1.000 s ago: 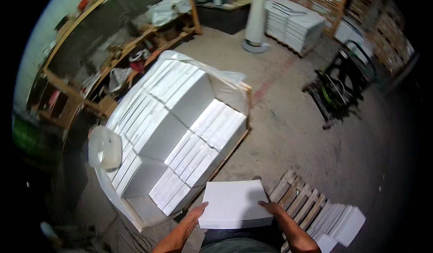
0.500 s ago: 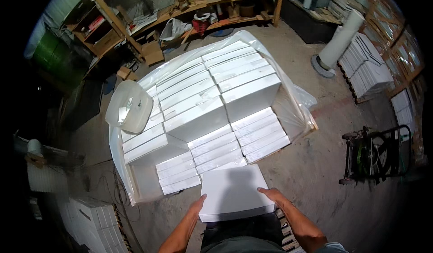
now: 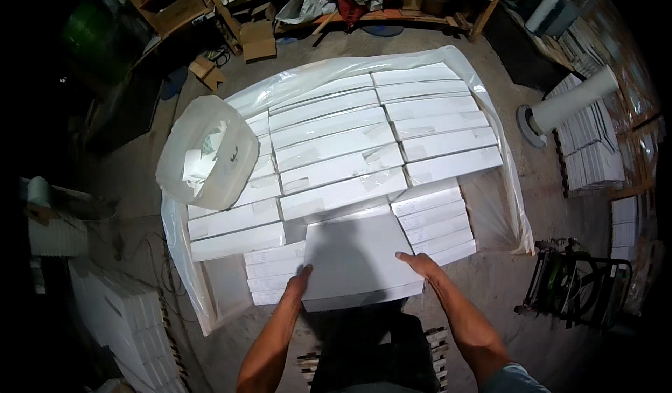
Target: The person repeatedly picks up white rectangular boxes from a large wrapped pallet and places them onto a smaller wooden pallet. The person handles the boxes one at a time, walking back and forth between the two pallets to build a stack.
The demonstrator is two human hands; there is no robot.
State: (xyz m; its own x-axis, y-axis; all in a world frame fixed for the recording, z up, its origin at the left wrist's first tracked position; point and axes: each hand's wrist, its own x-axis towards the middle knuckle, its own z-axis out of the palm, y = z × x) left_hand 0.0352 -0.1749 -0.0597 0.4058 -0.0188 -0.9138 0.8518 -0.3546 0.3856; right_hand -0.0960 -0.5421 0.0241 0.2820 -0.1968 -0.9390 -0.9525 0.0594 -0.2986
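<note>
Placement looks to be the step in hand: I hold a flat white rectangular box [image 3: 357,260] level over the near edge of a stack of long white cartons [image 3: 336,148] laid in rows on a clear plastic sheet [image 3: 504,197]. My left hand [image 3: 301,281] clasps the box's near-left corner, thumb on top and fingers hidden beneath; my right hand [image 3: 418,263] grips the near-right edge, fingers curled over the rim. Whether the box rests on the cartons below or hangs just above them, I cannot tell.

Next, I judge, the box wants squaring with the short cartons [image 3: 437,221] at its right and the ones at its left, then lowering between them. Room is tight there: cartons flank it on both sides and a longer row lies just beyond its far edge. A translucent plastic bag of paper scraps [image 3: 206,151] sits on the far-left cartons, well apart. Bare floor [image 3: 490,281] lies open to my right, before a dark wheeled frame [image 3: 581,288].
</note>
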